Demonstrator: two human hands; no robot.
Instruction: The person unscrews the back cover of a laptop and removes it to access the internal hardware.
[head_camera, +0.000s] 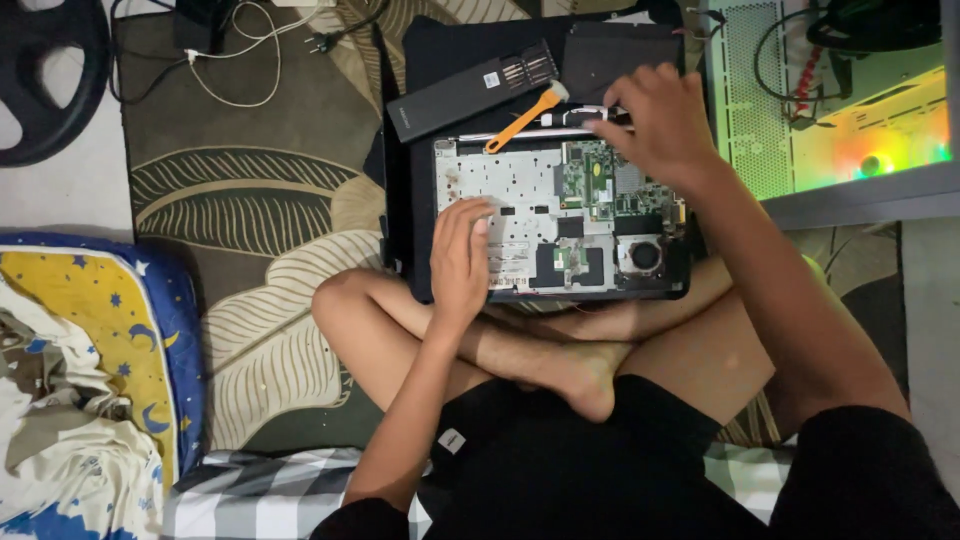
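Note:
An opened laptop (520, 200) lies on the floor in front of my crossed legs, its silver inner frame, green circuit board (590, 180) and round fan (645, 256) exposed. My left hand (462, 262) rests flat on the frame's lower left part, holding nothing. My right hand (660, 120) hovers over the laptop's far right edge with fingers curled near a thin white part; whether it grips something I cannot tell. An orange pry tool (522, 120) lies across the far edge.
A black screwdriver bit case (470, 90) lies beyond the laptop. A lit computer case (850, 110) stands at the right. White cables (240, 60) trail at the back left. Leaf-patterned mat (250, 220) underneath; a star-patterned cushion (90, 330) at the left.

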